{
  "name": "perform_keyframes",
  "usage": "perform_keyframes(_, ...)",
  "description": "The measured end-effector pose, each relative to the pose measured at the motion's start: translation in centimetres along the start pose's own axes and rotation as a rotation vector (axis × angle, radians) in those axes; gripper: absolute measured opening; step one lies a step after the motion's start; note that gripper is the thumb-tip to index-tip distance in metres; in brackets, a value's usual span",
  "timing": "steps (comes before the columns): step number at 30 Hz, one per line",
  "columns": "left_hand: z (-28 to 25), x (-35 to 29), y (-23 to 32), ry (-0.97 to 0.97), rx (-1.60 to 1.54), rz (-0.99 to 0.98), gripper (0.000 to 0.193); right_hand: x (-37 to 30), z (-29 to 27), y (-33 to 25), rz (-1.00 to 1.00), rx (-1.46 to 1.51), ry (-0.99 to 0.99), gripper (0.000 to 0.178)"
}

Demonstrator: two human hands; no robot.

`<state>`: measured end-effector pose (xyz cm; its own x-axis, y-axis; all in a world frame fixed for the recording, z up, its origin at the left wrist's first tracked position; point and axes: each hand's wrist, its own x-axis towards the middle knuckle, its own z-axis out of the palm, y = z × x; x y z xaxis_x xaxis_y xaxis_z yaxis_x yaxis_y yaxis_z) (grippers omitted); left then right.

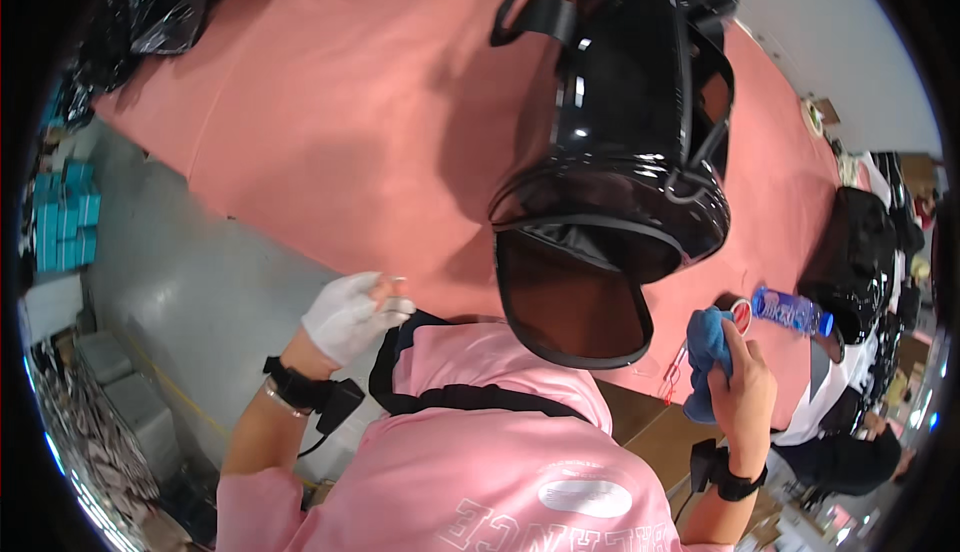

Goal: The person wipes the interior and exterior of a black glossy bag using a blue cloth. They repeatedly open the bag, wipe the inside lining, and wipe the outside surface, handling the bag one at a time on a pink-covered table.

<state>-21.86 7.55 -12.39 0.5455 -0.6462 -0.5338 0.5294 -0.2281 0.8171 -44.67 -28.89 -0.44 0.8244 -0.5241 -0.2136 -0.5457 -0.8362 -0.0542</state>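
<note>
A large glossy black bag point(625, 82) lies on the pink-covered table, its near end unzipped. From that end a flap with a dark brown see-through panel point(570, 297) hangs down over the table's near edge. To its right, my right hand point(745, 387) is closed round a crumpled blue cloth point(709, 352), apart from the bag. My left hand point(355, 317), in a white glove with bare fingertips, is raised left of the flap by the table's edge. Its fingers are curled in; whether something small is between them is hidden.
A blue-capped bottle point(790, 310), a tape roll point(740, 314) and a red-handled tool point(673, 377) lie at the right. More black bags point(855, 252) stand beyond them. Black plastic wrapping point(165, 12) covers the far left corner. Teal boxes point(65, 214) are stacked on the floor.
</note>
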Motion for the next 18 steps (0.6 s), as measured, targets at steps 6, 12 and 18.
perform_keyframes(6,0.0,1.6,-1.8,0.008,-0.576,-0.147,0.015,1.1,-3.1,-3.4,-0.161,-0.074,0.021,0.05)
perform_keyframes(12,2.2,4.2,-0.3,0.076,-0.461,-0.452,0.024,4.4,-5.0,-9.2,-0.578,-0.172,0.041,0.046)
perform_keyframes(18,8.7,8.9,1.3,-0.076,-0.166,-0.41,0.039,8.8,-0.2,-14.8,-0.842,-0.383,-0.213,0.03)
